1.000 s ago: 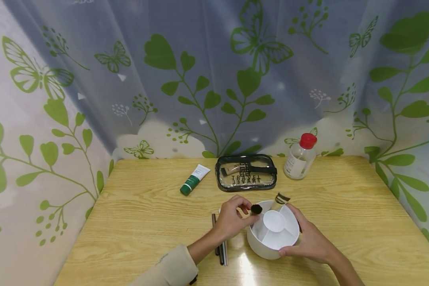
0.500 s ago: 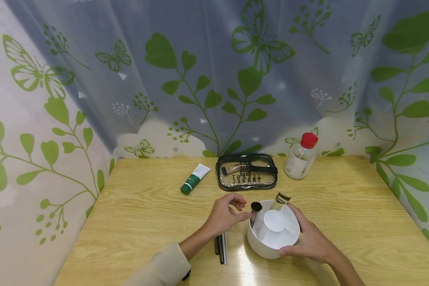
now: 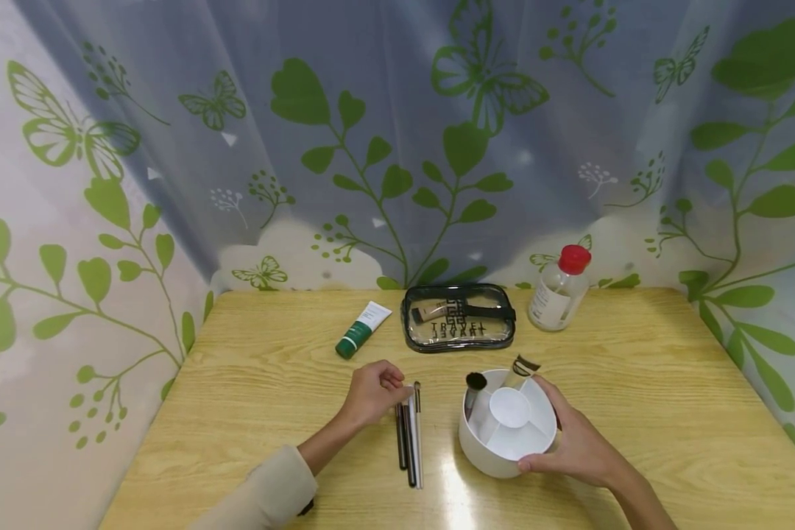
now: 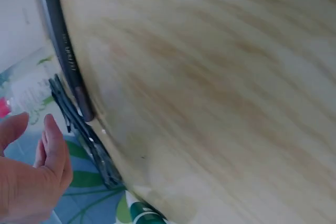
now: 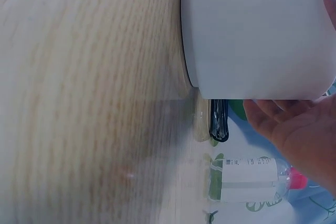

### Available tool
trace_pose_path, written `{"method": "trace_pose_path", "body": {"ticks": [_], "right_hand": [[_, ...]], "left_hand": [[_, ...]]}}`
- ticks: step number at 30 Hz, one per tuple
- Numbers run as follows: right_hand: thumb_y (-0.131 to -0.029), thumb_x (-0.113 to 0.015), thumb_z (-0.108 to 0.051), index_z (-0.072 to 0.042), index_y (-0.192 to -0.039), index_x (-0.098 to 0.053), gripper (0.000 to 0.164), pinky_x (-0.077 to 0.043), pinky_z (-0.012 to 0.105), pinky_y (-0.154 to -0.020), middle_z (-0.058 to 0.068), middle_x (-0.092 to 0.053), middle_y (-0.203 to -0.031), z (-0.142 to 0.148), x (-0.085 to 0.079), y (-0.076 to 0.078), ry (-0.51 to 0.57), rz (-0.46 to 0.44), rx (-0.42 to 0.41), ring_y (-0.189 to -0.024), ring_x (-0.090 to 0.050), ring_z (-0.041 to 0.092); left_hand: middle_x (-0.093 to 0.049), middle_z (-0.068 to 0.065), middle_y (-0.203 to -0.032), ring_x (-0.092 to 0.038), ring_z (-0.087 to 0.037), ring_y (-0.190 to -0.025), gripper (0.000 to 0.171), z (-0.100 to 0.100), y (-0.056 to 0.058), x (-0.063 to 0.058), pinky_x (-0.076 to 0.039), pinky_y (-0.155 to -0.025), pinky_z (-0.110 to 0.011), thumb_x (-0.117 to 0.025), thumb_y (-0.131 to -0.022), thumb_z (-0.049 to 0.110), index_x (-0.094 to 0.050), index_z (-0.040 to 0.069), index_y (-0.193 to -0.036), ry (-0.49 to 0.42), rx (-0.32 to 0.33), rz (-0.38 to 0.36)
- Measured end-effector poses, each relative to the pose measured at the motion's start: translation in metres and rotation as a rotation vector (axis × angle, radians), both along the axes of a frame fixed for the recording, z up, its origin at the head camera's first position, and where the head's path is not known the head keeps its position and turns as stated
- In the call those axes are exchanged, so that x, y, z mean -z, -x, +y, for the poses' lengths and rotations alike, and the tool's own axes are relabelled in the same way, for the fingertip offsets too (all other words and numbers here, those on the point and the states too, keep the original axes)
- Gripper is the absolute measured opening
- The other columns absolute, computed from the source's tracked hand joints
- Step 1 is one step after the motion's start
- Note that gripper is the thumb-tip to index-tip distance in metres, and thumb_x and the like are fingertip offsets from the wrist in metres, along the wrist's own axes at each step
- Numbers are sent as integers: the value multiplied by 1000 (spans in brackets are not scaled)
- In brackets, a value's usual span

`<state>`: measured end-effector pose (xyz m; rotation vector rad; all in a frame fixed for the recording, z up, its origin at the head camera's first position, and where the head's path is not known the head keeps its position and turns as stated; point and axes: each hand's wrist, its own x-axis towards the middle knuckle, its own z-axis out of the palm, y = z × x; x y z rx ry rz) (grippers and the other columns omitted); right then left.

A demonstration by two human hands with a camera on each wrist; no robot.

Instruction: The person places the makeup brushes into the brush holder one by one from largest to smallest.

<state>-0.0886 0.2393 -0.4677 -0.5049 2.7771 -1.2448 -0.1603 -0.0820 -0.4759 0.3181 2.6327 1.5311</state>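
Note:
My right hand [image 3: 573, 445] holds the side of a white round divided organizer [image 3: 497, 465], thumb at the near rim and fingers round the far side. In the organizer stand a makeup brush with a black head [image 3: 475, 390] and a beige tube with a dark end [image 3: 520, 370]. My left hand [image 3: 373, 394] hovers at the upper end of several slim makeup brushes [image 3: 408, 442] lying side by side on the table. Its thumb and fingers are apart in the left wrist view, with nothing between them; a dark stick with lettering [image 4: 65, 51] lies nearby.
Behind the brushes lies a green and white tube [image 3: 363, 329]. A clear black-edged travel pouch [image 3: 459, 338] with a small item inside lies at the back. To its right stands a clear bottle with a red cap [image 3: 559, 291]. A patterned curtain [image 3: 384, 147] hangs behind the wooden table [image 3: 271, 390].
My left hand has let go of the black-headed brush, which now stands in the organizer, and moved left to the row of brushes. The right hand keeps its hold on the organizer.

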Motion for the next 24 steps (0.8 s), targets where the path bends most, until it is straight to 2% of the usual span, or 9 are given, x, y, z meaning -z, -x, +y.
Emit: {"method": "trace_pose_path", "body": {"ticks": [6,12,17,24], "right_hand": [[-57,-90,-26,-6,-149,-18,119,-48,30,-87,11,-55,-126,0,-2,-2,13,5,-6,-107,-51,3],[-57,-90,-27,-6,-149,-18,119,-48,31,-87,10,-55,-125,0,0,-1,12,5,-3,-106,-52,4],[-57,-90,-28,-7,-149,-19,118,-47,34,-89,10,-55,-125,0,0,-2,11,10,4,-107,-52,5],[-57,-90,-26,-6,-150,-15,121,-45,43,-93,12,-54,-130,-4,-1,-6,16,20,21,-113,-51,11]], "left_hand": [[-66,-11,-69,-56,-8,-58,17,-6,-1,9,-47,-52,-20,-76,-72,7,-65,-4,-78,102,-30,-36],[-63,-7,-63,-52,-8,-52,14,-3,-4,17,-44,-47,-20,-75,-68,3,-63,-2,-73,179,-48,-72],[-61,-6,-64,-53,-10,-52,14,2,-5,20,-43,-46,-20,-75,-66,3,-62,0,-70,252,-72,-70],[-60,-5,-63,-52,-13,-57,13,4,-4,23,-42,-48,-21,-75,-65,3,-62,1,-67,310,-67,-35]]}}
